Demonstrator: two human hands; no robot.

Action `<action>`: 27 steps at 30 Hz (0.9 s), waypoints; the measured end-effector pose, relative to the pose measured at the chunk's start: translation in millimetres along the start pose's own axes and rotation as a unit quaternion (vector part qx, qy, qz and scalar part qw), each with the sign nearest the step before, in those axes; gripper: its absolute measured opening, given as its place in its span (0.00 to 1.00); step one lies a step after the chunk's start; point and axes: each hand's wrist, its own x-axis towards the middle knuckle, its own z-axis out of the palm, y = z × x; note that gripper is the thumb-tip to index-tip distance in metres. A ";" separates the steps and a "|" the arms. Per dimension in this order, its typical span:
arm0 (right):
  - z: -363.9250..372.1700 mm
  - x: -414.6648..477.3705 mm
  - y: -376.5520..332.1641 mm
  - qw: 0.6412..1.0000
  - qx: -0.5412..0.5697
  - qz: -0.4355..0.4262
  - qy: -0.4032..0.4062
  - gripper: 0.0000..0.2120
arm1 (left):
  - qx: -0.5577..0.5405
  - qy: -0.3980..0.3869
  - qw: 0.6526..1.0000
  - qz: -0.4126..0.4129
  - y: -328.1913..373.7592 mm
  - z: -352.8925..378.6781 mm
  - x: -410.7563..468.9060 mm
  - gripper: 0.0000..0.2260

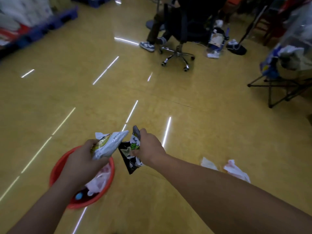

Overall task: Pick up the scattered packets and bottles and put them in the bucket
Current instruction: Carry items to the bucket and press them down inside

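Still, w/ our left hand gripping the white packet over the red bucket & right hand clutching the black packet just beside its rim, we risk dropping that one onto the floor.

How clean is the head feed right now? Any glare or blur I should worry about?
Head view: bright ceiling-light streaks glare off the yellow floor; edges are smeared and bent by the wide lens; the left hand, right hand and their packets read fairly clearly over the red bucket.
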 end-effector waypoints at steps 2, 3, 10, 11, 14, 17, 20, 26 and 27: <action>17.2 8.5 -24.5 1.000 -0.017 -0.016 -0.013 0.26 | -0.013 0.007 1.000 -0.018 -26.4 -16.2 2.8 0.28; 26.1 12.2 -36.2 0.999 -0.023 -0.022 -0.020 0.25 | -0.015 0.012 0.999 -0.027 -38.5 -24.2 3.3 0.28; 79.1 34.7 -97.3 0.995 -0.056 -0.054 -0.065 0.25 | -0.051 0.031 0.994 -0.090 -103.4 -61.0 5.4 0.27; 85.4 37.3 -104.4 0.994 -0.063 -0.058 -0.069 0.25 | -0.056 0.032 0.993 -0.102 -112.2 -64.5 5.1 0.27; 103.1 44.1 -120.2 0.991 -0.081 -0.069 -0.082 0.26 | -0.101 0.029 0.984 -0.141 -132.8 -70.2 2.9 0.31; 120.9 53.1 -131.0 0.988 -0.097 -0.080 -0.091 0.25 | -0.146 0.039 0.973 -0.173 -152.5 -72.1 3.5 0.32; 136.0 64.1 -135.8 0.985 -0.104 -0.088 -0.102 0.24 | -0.177 0.041 0.962 -0.203 -172.7 -67.9 8.0 0.26; 164.5 95.8 -138.7 0.980 -0.120 -0.097 -0.126 0.22 | -0.206 0.055 0.946 -0.245 -209.8 -51.8 26.7 0.24; 170.0 102.9 -137.8 0.979 -0.121 -0.098 -0.130 0.22 | -0.209 0.058 0.944 -0.249 -215.2 -48.6 31.2 0.24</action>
